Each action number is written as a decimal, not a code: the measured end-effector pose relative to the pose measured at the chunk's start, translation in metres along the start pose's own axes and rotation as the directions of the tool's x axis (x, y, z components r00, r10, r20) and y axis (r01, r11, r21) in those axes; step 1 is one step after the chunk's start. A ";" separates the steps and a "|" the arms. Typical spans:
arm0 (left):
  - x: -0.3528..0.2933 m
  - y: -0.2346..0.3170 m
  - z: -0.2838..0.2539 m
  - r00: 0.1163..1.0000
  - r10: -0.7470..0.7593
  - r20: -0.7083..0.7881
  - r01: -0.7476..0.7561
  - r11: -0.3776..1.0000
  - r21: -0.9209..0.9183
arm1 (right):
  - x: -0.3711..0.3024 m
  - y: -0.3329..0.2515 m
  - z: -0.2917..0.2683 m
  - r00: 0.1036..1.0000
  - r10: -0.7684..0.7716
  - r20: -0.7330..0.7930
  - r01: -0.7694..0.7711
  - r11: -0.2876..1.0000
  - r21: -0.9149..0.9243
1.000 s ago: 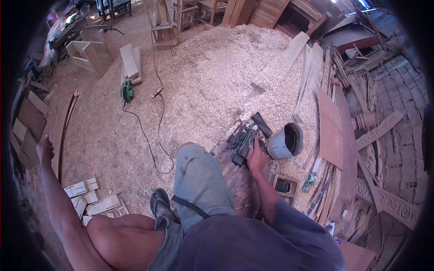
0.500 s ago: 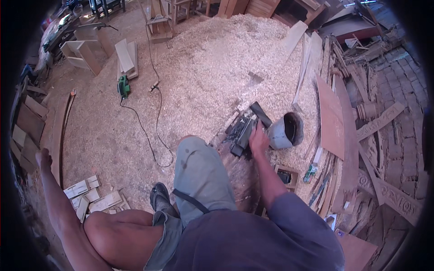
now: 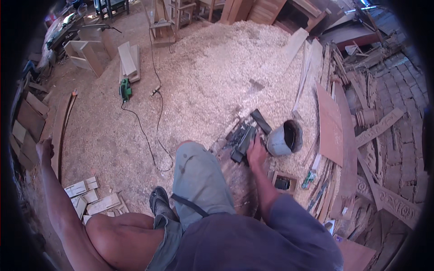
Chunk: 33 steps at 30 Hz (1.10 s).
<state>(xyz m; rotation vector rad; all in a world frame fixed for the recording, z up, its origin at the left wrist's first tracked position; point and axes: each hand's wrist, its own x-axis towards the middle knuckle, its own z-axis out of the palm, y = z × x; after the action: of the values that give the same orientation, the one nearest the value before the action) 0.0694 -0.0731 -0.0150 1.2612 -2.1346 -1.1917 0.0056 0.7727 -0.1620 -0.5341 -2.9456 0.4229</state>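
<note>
My right hand (image 3: 257, 152) is closed around the near right side of a dark rectangular block (image 3: 244, 143), low over the sawdust ahead of my right side. Dark pieces lie bunched against the block's left side, too blurred to name. Just beyond it rests a short dark bar (image 3: 261, 121). A grey metal bucket (image 3: 279, 142), tilted a little, stands right of that hand without touching it. Far to the left, past my bare knee, my left hand (image 3: 44, 149) hangs with its fingers curled in. Nothing shows in it, and wooden boards are close by.
Wood shavings (image 3: 212, 77) cover the floor. A green electric planer (image 3: 125, 90) sits ahead on the left, its cord (image 3: 142, 140) looping toward my knee. Small wood pieces (image 3: 104, 203) lie by my foot. Planks and a thin panel (image 3: 330, 126) line the right side. Furniture frames (image 3: 86, 56) stand farther off.
My right hand has slid slightly nearer to me along the dark block. The whole view has shifted a little. My left hand stays in about the same place.
</note>
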 end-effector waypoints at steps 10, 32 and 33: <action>0.006 -0.002 0.016 0.990 -0.122 -0.064 0.121 0.992 -0.026 | 0.006 -0.004 -0.003 0.994 -0.043 -0.096 0.046 0.999 0.028; 0.049 -0.016 0.059 0.954 -0.299 0.015 0.300 0.954 -0.028 | 0.002 0.009 0.002 0.990 -0.056 -0.130 0.051 0.998 -0.039; 0.046 -0.013 0.042 0.957 -0.287 0.038 0.290 0.950 -0.117 | -0.014 -0.001 -0.007 0.999 0.002 -0.036 -0.003 1.000 -0.017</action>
<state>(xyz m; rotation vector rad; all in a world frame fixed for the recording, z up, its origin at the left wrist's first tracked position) 0.0232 -0.0955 -0.0533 1.5499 -1.9029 -1.4332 0.0195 0.7682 -0.1561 -0.5416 -2.9168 0.3838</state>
